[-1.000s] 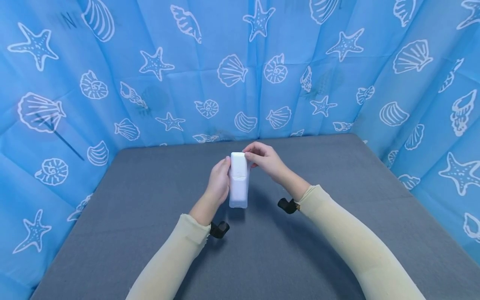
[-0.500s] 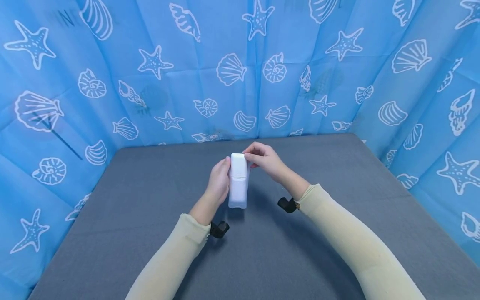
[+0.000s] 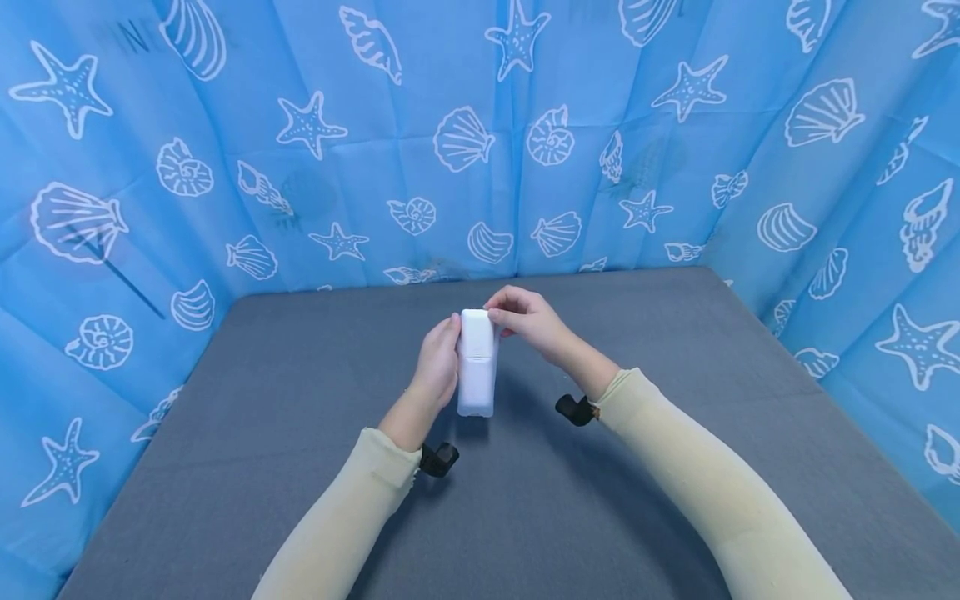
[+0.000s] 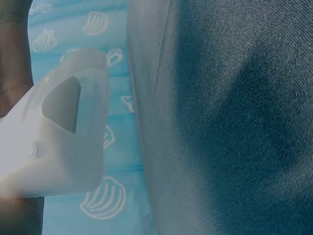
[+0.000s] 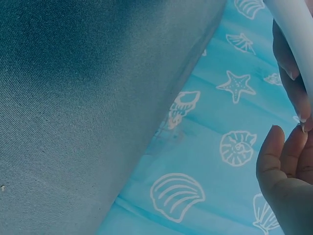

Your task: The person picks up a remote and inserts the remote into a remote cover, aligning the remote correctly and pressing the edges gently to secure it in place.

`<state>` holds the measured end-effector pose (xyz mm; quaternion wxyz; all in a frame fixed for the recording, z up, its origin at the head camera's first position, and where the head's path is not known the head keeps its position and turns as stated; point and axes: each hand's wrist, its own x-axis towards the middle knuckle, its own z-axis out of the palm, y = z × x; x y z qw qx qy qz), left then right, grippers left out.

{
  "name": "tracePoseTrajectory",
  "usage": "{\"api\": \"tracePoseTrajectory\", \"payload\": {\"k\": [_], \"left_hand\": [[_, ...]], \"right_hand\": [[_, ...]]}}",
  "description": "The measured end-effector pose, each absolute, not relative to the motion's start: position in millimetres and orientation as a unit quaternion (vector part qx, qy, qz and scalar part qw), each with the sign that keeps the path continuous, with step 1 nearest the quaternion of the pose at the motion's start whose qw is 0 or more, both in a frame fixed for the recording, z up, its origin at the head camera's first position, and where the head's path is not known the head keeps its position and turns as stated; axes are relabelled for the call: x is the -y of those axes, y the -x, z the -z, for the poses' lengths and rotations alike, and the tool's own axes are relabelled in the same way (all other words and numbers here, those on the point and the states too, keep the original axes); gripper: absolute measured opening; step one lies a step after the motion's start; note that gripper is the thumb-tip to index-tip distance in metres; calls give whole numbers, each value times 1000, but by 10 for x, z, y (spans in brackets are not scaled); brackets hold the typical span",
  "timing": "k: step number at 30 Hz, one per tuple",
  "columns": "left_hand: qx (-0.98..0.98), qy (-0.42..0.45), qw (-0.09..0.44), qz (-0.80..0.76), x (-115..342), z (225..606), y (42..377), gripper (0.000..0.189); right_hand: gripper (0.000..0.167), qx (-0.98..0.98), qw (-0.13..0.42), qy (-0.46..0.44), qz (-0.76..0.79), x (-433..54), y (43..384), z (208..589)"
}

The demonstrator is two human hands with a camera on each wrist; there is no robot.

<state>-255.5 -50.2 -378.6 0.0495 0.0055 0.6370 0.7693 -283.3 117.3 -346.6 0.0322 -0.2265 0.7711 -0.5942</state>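
Observation:
A white plastic container [image 3: 476, 375], long and narrow with a seam across its near face, is held upright over the table. In the left wrist view the container [image 4: 54, 152] has rounded edges and a see-through opening. My left hand [image 3: 437, 360] grips it from the left, with the thumb along its upper side. At the upper right corner my right hand [image 3: 528, 321] pinches it between thumb and fingers. Seen from the right wrist, fingers of the left hand [image 5: 292, 78] wrap the container's side, and the right hand [image 5: 288, 171] is curled just below them.
A grey cloth-covered table [image 3: 300, 400] spreads under both hands. Blue curtains [image 3: 420, 100] with white shells and starfish stand behind it and at both sides. Black wrist mounts [image 3: 439, 459] sit at both sleeve cuffs.
The container's top edge and seam have dropped slightly in the head view while its lower end stays put. Both hands keep nearly the same places, and the head view has shifted a little.

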Motion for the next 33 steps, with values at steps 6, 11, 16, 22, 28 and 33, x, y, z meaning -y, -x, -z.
{"api": "tracePoseTrajectory", "payload": {"k": [6,11,16,22,28,33], "left_hand": [[-625,-15,40,-779,497,3755,2576,44],[-621,-8,37,-783,484,3746,2592,44],[-616,-10,31,-787,468,3751,2598,45],[-615,-7,29,-788,468,3759,2593,43],[-616,-1,28,-788,460,3764,2582,43],[-620,0,26,-784,470,3777,2574,42]], "right_hand": [[23,-772,16,227,594,-1176,2825,3452],[19,-771,8,229,594,-1170,2813,3428],[18,-772,9,229,592,-1169,2816,3416],[18,-777,24,225,588,-1171,2828,3421],[18,-774,27,228,591,-1170,2824,3426],[17,-770,31,231,594,-1167,2815,3438]]}}
